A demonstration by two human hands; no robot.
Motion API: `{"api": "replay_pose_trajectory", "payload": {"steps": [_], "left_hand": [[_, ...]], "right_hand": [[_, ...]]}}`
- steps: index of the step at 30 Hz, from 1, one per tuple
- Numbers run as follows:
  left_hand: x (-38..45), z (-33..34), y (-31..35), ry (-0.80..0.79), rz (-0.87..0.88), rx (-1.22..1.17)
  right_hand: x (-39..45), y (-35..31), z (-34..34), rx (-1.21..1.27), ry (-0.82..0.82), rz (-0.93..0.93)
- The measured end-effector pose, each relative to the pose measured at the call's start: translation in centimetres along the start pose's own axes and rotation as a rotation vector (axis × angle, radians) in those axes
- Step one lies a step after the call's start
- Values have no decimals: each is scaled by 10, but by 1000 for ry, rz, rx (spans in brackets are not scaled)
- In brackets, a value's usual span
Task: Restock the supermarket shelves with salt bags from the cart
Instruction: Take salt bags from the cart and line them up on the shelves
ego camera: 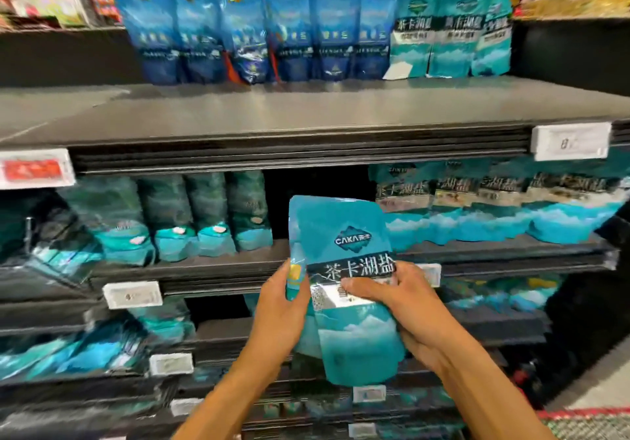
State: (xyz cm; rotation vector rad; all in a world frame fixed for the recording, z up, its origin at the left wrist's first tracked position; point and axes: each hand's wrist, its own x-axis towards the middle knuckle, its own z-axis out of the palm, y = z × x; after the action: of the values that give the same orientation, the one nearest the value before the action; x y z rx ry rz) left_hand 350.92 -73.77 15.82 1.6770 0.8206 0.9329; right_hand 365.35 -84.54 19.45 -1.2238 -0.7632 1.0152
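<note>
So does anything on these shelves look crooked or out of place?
Yes. On the top shelf, one dark blue bag leans sideways among upright neighbours, and the rightmost teal bag tilts too. The teal salt bag held by both hands looks intact.

Both forearms are bare to the frame's edge, and neither hand wears gloves, rings or a watch.

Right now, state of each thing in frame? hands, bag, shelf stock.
left hand: grips the held bag's left edge
right hand: grips its right side, fingers across the front
teal salt bag: upright, held in front of the gap
gap on the middle shelf: unfilled
dark blue bags: upright in a row, top shelf
teal bags on the top shelf: upright, right of the blue ones
</note>
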Motion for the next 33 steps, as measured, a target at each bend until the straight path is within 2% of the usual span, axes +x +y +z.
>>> {"api": "replay_pose_trajectory", "payload": {"steps": [7, 11, 19, 22, 26, 30, 33], "left_hand": [[6, -2, 4, 28, -46, -172], [7, 6, 4, 63, -42, -233], [19, 10, 10, 95, -18, -341], [27, 13, 11, 101, -30, -327], [38, 18, 10, 142, -58, -319], [47, 24, 17, 182, -80, -300], [52, 28, 20, 188, -75, -286]], "right_hand": [[9, -4, 6, 52, 67, 23], [4, -9, 1, -39, 99, -52], [-22, -47, -19, -81, 53, -113], [-32, -79, -20, -36, 28, -169], [-26, -147, -23, 41, 48, -390], [14, -214, -35, 78, 146, -519], [62, -252, -59, 17, 266, -598]]}}
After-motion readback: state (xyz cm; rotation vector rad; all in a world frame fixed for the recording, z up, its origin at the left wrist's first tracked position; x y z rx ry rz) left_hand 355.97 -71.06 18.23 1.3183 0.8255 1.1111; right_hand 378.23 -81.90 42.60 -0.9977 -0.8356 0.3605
